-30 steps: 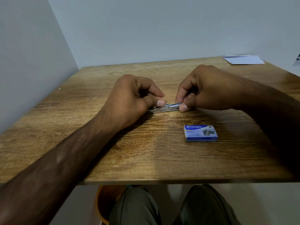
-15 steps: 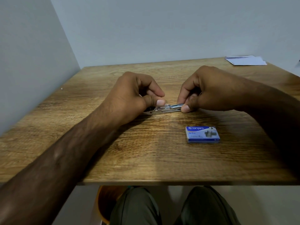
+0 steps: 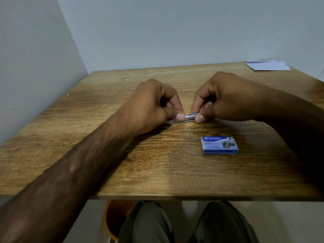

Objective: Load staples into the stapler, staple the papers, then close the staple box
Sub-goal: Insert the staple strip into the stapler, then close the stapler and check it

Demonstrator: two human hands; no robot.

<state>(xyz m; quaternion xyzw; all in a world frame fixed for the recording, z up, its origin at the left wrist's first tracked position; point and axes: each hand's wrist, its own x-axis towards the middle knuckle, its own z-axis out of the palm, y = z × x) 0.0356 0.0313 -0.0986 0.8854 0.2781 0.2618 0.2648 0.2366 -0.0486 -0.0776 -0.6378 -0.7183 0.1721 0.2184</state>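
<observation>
A small silver metal stapler (image 3: 190, 116) lies low on the wooden table (image 3: 157, 163) between my two hands. My left hand (image 3: 154, 106) pinches its left end with thumb and fingers; most of that end is hidden under the hand. My right hand (image 3: 226, 99) pinches the right end with thumb and forefinger. Whether a staple strip sits between the fingers is too small to tell. A blue staple box (image 3: 219, 145) lies flat, lid shut, in front of my right hand. White papers (image 3: 267, 65) rest at the table's far right corner.
Grey walls close in the table at the left and back. My knees (image 3: 184, 225) show under the near edge, with a round orange-brown object (image 3: 115, 216) on the floor beside them.
My two hands have drawn closer together, so less of the stapler's metal shows between them. The box and the papers have stayed put.
</observation>
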